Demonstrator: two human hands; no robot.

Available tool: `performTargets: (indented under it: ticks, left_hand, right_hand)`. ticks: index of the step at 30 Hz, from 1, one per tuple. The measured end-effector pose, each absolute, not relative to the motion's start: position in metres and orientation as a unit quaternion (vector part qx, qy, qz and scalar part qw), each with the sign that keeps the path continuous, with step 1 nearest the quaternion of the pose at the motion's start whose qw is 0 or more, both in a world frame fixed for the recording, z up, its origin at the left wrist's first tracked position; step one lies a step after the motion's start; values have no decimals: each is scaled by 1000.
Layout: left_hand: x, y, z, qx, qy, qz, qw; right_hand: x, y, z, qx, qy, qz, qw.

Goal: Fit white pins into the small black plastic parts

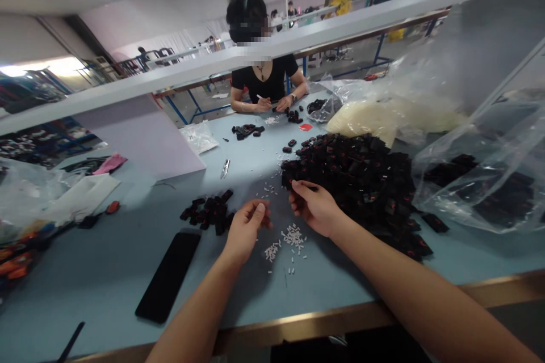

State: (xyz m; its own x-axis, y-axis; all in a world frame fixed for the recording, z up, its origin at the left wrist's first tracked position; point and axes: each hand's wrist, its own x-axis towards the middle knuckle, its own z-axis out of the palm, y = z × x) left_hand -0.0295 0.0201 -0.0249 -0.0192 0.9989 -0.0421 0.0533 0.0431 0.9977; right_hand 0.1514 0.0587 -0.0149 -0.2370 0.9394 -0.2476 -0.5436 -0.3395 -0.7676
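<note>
Small red marks show on many of the black rectangular pieces [361, 176], which lie in a large heap on the blue-grey surface [106, 272]; the marks are too small and blurred to read as letters or a logo. The pieces are flat, dark and block-like, overlapping at all angles, with 2 lying apart just beyond the heap's far left edge. A smaller group of black pieces [208, 211] lies to the left, just beside the left hand.

The right hand [315, 207] is at the heap's near left edge, thumb and fingers bent close together; a dark piece seems to be at its fingertips, but I cannot tell whether it is gripped or simply lies behind them. The left hand [250, 224] has its fingers curled and its thumb near the index finger; whether it holds anything small, I cannot tell.

Between and below the hands are 2 clusters of tiny white pieces [293, 236], with others scattered around. A black smartphone-like slab [168, 278] lies left of the left forearm, and metal thread snips [225, 168] lie farther back. A clear plastic bag [481, 181] at the right contains dark pieces. Across the surface, a co-worker in a black top [272, 82] holds a white pen-like tool [260, 97].
</note>
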Motion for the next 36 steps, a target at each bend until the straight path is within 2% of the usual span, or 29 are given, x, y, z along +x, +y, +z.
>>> performTargets:
  ticks: [9, 17, 20, 23, 25, 27, 31, 36]
  left_hand:
    - [-28, 18, -17, 534, 552, 430, 474]
    - [-30, 19, -9, 534, 585, 412, 450]
    - [-46, 28, -7, 571, 631, 401, 339]
    - [-66, 38, -5, 609, 686, 389, 85]
    - [-77, 43, -6, 615, 715, 332, -32]
    - [-83, 45, -10, 619, 735, 259, -101]
    - [-88, 46, -24, 646, 739, 154, -116]
    - [-90, 48, -28, 663, 734, 95, -106]
  right_hand:
    - [168, 72, -7, -301, -176, 684, 640]
    - [161, 65, -8, -307, -188, 711, 604]
    - [159, 63, -7, -312, -225, 699, 602]
    - [158, 61, -6, -316, -263, 690, 595]
    - [156, 59, -5, -317, -280, 692, 586]
    - [155, 56, -4, -319, -295, 691, 577]
    - [152, 54, -5, -322, -335, 676, 573]
    - [151, 53, -9, -328, -396, 645, 565]
